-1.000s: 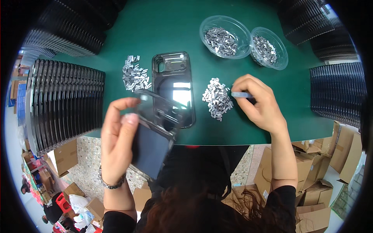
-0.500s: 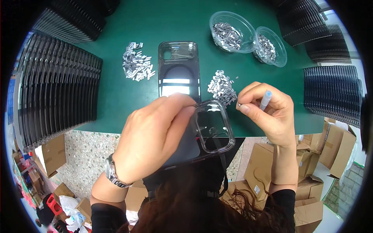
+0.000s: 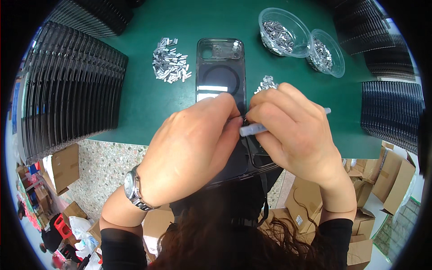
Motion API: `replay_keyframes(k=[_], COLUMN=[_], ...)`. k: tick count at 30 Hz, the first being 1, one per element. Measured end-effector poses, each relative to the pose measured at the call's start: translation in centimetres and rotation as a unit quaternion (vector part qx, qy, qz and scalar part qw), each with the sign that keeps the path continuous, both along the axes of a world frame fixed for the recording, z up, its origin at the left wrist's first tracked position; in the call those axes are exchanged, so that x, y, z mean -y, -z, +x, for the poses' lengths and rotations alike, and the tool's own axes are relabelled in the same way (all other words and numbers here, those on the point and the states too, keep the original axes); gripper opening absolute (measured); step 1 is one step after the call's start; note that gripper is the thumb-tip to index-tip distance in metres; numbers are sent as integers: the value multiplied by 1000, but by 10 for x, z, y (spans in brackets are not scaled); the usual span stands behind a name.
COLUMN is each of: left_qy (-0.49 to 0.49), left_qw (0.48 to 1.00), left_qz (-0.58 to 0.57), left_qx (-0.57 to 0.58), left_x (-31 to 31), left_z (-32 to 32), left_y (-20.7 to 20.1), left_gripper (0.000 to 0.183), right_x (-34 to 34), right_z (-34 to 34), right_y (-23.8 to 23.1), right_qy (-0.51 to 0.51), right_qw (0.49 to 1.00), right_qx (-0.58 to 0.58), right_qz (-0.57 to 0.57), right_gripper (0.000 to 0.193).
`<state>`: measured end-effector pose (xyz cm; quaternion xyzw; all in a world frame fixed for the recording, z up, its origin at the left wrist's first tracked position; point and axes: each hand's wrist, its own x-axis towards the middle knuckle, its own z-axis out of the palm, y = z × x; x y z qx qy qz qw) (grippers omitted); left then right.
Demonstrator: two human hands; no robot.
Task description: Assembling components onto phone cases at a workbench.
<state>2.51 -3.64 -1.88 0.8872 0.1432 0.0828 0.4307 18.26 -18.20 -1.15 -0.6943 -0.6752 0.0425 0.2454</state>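
Note:
My left hand pinches the edge of a dark translucent phone case, held near the table's front edge with its camera cutout toward the right. My right hand has its fingertips at the same edge, meeting the left fingertips. Across its fingers lies a slim whitish pen-like stick. Whatever is between the right fingertips is hidden. A second phone case lies just beyond my hands. Small silvery pieces form one pile left of it and another pile on the right, partly covered by my right hand.
Two clear plastic bowls, a larger bowl and a smaller bowl, hold more silvery pieces at the back right. Stacked dark cases line the left; another stack stands right on the green table. Cardboard boxes lie below.
My right hand has moved left from beside the silvery pile to the held case's edge, carrying the pen-like stick. A tiny piece seen at its fingertips is now hidden. The view has shifted slightly.

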Motion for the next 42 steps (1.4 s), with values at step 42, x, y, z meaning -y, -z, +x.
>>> replay_keyframes(k=[42], left_qy=[-139], left_qw=[972], left_qz=[-176], left_qx=[73], left_x=[-45], left_z=[-66], left_y=[23], left_gripper=[8], right_x=[-179], right_z=[45], right_y=[6], right_qy=[17], right_qw=[986], right_qx=[57], right_qz=[-155], right_gripper=[20])
